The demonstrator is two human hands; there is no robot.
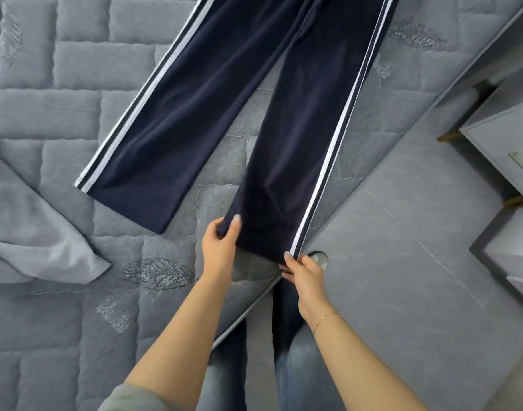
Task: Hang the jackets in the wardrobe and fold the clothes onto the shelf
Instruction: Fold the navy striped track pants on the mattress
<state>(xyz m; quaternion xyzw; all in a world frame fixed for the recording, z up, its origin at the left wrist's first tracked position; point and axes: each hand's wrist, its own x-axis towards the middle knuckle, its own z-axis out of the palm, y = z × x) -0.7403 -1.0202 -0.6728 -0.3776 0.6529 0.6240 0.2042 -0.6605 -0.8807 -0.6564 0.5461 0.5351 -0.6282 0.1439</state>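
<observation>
Both bare forearms reach forward, the left hand [220, 244] and right hand [306, 274] each pinching, thumb over curled fingers, a hem corner of one leg of the navy track pants [254, 99] spread flat on the grey quilted bed [61, 114].

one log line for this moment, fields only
step: folding | item: navy track pants flat on mattress | left hand pinches hem corner | right hand pinches striped hem corner
</observation>
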